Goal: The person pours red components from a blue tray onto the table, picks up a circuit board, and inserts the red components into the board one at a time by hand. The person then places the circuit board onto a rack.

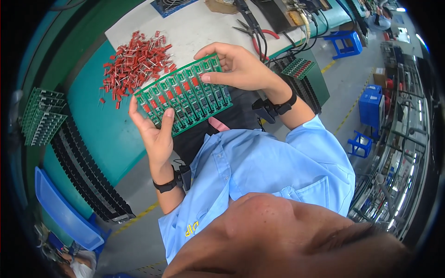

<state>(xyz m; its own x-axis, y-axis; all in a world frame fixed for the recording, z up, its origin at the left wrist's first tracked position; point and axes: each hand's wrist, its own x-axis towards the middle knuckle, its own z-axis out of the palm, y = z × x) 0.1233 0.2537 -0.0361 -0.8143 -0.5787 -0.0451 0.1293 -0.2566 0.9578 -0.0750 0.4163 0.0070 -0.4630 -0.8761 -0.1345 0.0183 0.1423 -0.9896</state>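
Observation:
A green circuit board panel point(191, 98) is held tilted in front of my chest, over the table's near edge. It is divided into several narrow strips, with red parts in a row across many of them and dark parts lower down. My left hand point(155, 133) grips its left end, thumb on the front face and fingers behind. My right hand point(237, 66) holds the upper right corner, its thumb lying on the face near a red part. Just beyond the panel's left side lies a loose heap of red two-legged components point(134, 62), their wire leads pointing every way.
Red-handled pliers point(256, 37) and cables lie at the far right of the white tabletop point(199, 30). A black slotted rack point(90, 171) with upright green boards point(44, 116) stands left; another rack point(303, 83) stands right. A blue tray point(67, 208) and blue stools point(345, 44) are around.

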